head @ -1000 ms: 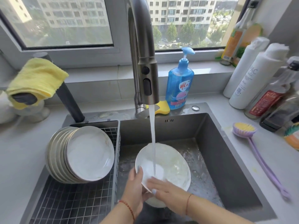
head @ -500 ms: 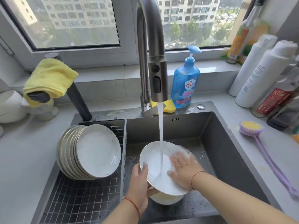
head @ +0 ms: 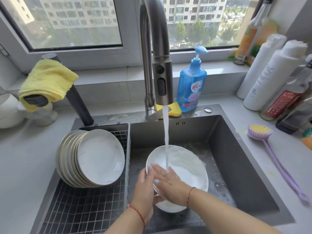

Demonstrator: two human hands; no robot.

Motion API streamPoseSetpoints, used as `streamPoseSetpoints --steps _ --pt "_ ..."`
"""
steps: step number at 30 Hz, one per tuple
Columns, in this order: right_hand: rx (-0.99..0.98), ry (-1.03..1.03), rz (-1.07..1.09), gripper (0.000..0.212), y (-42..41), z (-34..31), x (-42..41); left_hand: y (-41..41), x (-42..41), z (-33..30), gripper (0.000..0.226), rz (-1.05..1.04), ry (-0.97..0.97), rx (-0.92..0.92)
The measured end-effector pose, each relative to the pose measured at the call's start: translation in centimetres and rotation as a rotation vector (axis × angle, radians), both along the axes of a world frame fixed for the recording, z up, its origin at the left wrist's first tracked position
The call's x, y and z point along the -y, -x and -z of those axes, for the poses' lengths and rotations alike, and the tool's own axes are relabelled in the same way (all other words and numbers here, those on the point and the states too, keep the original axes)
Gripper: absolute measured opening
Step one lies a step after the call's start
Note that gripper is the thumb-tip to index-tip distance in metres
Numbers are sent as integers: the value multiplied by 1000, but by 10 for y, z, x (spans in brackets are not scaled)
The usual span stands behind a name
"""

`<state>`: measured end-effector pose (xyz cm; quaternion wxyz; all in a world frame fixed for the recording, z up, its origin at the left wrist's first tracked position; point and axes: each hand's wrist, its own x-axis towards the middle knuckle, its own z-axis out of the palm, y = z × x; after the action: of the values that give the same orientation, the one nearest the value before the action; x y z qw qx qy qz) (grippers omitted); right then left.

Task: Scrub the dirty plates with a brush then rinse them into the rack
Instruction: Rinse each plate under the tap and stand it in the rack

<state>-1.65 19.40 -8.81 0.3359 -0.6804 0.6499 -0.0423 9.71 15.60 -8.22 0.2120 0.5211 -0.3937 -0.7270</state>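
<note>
Rinse step. Plate is held tilted in the sink under the tap stream, gripped at its left rim by left hand; right hand is pressed flat inside. Next: transfer left to rack, beside stacked plates.

A yellow cloth drapes over a dark handle at the left; a blue soap bottle stands centre right, a yellow sponge just before it; white bottles crowd the right edge.

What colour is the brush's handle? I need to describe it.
Light purple; the brush lies on the counter right of the sink, seen in the head view.
</note>
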Motion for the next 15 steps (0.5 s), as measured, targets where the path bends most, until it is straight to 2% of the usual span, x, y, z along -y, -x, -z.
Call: streamPoseSetpoints --steps 2,4,6,9,11,13,15 --pt "-67 65 30 52 8 0 10 0 -3 -4 41 -4 12 -24" --pt "-60 39 94 52 20 -7 16 1 -5 -6 32 -9 20 -32" --pt "-157 18 130 54 34 -5 16 2 -5 -7 27 -29 16 -23" --pt "-240 -80 198 58 52 0 5 2 -2 -10 26 -65 6 24" --pt "-288 -171 156 57 55 -5 -8 2 4 -10 27 -79 11 58" --pt "-185 -171 128 50 52 -14 -25 3 10 -8 28 -73 24 81" --pt "64 -123 155 51 43 -17 -44 6 13 -8 28 -71 19 92"
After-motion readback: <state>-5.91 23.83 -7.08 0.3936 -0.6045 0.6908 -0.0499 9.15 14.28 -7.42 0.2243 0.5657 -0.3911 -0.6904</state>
